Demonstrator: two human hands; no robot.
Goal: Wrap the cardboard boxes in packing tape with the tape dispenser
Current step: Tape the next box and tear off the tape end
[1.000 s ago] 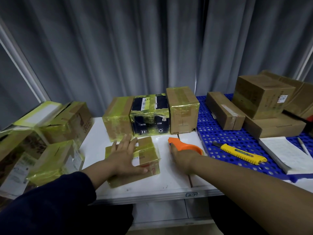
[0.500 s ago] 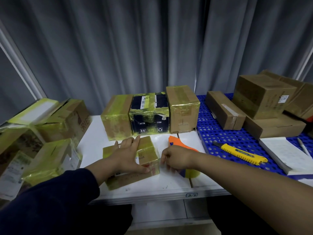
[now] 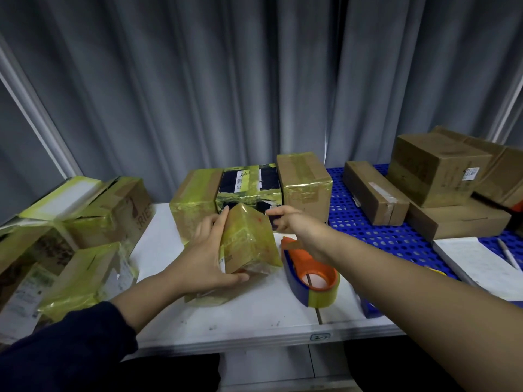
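Observation:
A small cardboard box point(image 3: 249, 239) wrapped in yellowish tape is tipped up on end above the white table point(image 3: 254, 315). My left hand point(image 3: 206, 258) grips it from the left, thumb under its lower edge and fingers up its side. My right hand point(image 3: 294, 222) reaches to the box's upper right corner with fingers loosely curled; whether they touch it is unclear. The orange and blue tape dispenser point(image 3: 311, 275) with its roll lies on the table just right of the box, under my right forearm.
Three taped boxes point(image 3: 249, 188) stand in a row behind. More taped boxes point(image 3: 85, 250) pile at the left. Plain brown boxes point(image 3: 435, 168) sit on a blue perforated mat point(image 3: 368, 230) at the right, beside a white notepad point(image 3: 475, 264) and pen.
My left hand has tipped the small box from flat up onto its end. My right hand let go of the tape dispenser, which now lies on the table, and moved to the box's top corner.

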